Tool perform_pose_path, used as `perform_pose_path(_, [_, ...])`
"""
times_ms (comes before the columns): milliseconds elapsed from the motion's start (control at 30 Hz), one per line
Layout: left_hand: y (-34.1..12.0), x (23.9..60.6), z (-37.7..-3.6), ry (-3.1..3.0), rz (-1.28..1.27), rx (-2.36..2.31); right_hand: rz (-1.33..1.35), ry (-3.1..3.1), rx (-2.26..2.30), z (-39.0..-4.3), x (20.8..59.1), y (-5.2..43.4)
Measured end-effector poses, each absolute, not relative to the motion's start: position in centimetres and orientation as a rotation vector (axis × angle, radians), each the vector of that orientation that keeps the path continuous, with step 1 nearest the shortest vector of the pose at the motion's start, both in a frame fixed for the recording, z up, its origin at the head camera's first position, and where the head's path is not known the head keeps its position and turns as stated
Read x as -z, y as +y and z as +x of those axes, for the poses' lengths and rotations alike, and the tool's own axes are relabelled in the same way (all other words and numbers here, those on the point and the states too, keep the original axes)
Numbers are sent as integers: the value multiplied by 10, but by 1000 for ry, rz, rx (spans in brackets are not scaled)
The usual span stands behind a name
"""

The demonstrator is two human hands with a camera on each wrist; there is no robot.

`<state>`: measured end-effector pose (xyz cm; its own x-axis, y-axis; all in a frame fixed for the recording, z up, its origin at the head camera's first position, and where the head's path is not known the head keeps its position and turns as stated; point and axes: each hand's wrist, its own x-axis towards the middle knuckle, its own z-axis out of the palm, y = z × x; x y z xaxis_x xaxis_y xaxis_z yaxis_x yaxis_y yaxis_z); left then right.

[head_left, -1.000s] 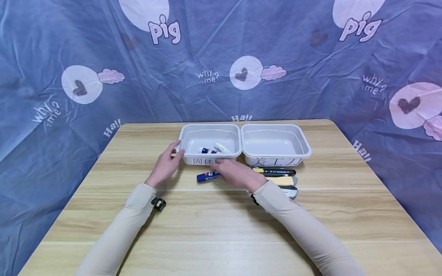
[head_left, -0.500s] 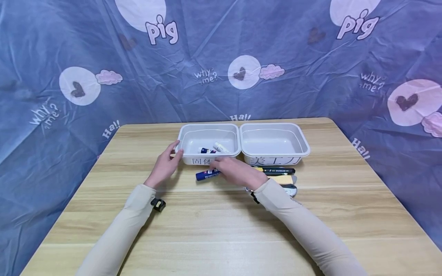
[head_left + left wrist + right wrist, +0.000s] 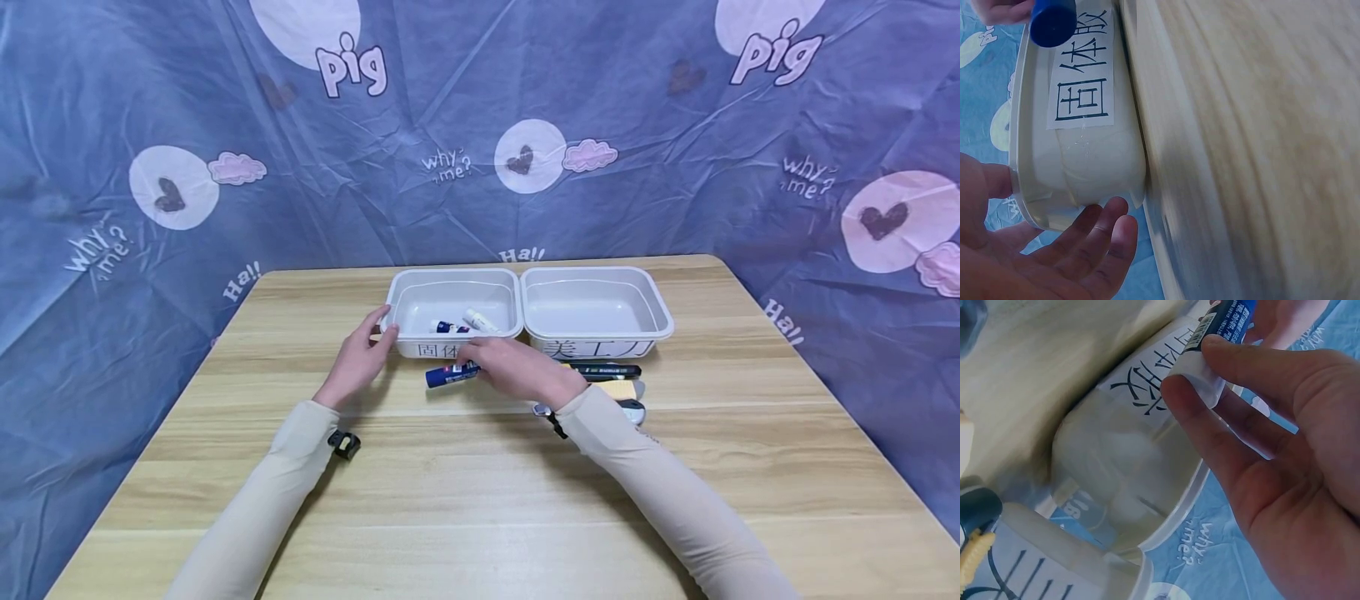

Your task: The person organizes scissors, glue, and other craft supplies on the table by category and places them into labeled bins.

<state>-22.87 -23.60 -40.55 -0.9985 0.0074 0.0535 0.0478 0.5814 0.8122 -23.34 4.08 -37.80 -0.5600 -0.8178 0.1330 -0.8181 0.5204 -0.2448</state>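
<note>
My right hand (image 3: 517, 367) pinches a blue glue stick (image 3: 448, 375) by its white end, just in front of the left white bin (image 3: 420, 337). In the right wrist view, thumb and fingers meet around that end of the glue stick (image 3: 1213, 337). My left hand (image 3: 356, 358) touches the bin's left end, thumb at the near rim corner. Its other fingers lie loosely along the end wall in the left wrist view. Inside the bin are a blue-and-white glue stick (image 3: 447, 327) and a white one (image 3: 477, 319). The bin's label reads 固体胶, partly hidden.
A second white bin (image 3: 600, 335), labelled 美工刀, stands against the first on the right. In front of it lie several utility knives: a black one (image 3: 603, 372), a yellow one (image 3: 618, 389) and a grey-and-black one (image 3: 633, 412), partly covered by my right arm.
The glue stick in my right hand has risen slightly toward the bin, and that hand has lifted a little with it. My left hand stays at the bin's end.
</note>
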Motion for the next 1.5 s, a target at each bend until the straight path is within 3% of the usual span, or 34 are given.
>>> perform_pose_path(1500, [-237, 406, -230, -2774, -41, 1394, 1377, -2553, -513, -245, 353, 60])
